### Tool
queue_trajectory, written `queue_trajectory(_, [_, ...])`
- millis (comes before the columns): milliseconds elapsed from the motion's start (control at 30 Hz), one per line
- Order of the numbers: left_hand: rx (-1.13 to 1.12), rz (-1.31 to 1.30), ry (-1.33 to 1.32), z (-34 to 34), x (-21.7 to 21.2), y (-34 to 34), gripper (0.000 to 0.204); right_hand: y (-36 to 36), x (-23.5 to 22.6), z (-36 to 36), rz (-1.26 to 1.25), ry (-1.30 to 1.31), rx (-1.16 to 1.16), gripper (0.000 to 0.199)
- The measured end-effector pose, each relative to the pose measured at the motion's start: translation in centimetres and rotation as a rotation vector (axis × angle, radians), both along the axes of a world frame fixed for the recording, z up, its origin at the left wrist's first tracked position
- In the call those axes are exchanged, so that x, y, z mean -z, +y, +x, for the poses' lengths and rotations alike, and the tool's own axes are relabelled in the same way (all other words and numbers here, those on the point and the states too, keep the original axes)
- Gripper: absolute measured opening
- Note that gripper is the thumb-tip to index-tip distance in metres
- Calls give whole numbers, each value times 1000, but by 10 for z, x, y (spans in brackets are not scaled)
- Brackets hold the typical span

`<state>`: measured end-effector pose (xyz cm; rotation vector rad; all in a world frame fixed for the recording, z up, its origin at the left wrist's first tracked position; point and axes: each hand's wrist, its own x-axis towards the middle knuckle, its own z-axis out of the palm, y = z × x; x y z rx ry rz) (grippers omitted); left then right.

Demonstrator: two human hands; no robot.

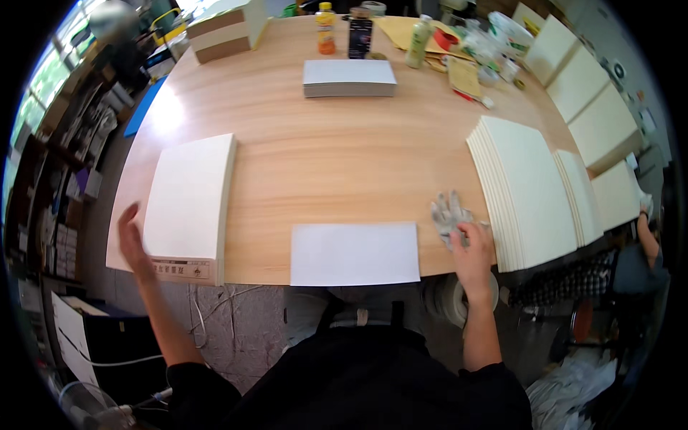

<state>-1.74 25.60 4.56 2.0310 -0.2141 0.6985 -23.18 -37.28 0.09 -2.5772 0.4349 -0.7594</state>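
From where I stand, the far left is taken up by loaded shelving (68,190) beyond the wooden table (337,158). The left hand (135,240) is raised at the table's left side, just beside the near part of a tall white stack (188,193). Its fingers point upward, extended and grasping nothing; they are somewhat blurred, and I cannot tell whether the hand touches the stack. A brown printed strip (179,269) runs along the stack's near face.

Farther back stands a white and brown block (228,32). Toward the middle of the far side, an orange bottle (326,32) stands beside a dark container (360,36), with a low pile of white sheets (349,79) lying in front of them. At the near edge, directly before the person, a white rectangular piece (355,254) lies flat, neither hand on it. A pale green bottle (418,44) stands at the back.

To the right of the white piece, a greyish work glove (446,213) lies on the table. The right hand (473,258) is at the glove, fingers bent and fairly narrow; whether they pinch it or merely rest over it, I cannot tell.

Next come layered cream boards (530,193), then a smaller group of boards (579,197). At the extreme right, a co-worker's arm (648,240) is visible.
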Motion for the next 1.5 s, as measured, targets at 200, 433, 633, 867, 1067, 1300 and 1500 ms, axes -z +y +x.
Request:
queue_trajectory(200, [995,213,-35,-9,-60,-366,59,-1,49,5,-231,31,42,23])
queue_trajectory(433, [1380,337,-414,-92,-45,-598,42,22,2,-31,-112,-106,-55,13])
queue_trajectory(633, [1546,414,-557,-111,-26,-641,38,24,-52,-85,26,-254,-58,18])
queue_trajectory(867, [1492,388,-261,-111,-26,-659,37,-5,-59,-104,6,-20,202,55])
queue_trajectory(1067, [1405,313,-375,-119,-24,-656,33,-12,-60,-95,-70,132,405,92])
queue_trajectory(1300, [1369,369,-551,-129,-13,-659,32,-7,-57,-95,38,93,448,76])
queue_trajectory(1500, [1292,560,-701,-130,-12,-668,13,14,-48,-103,67,-125,285,39])
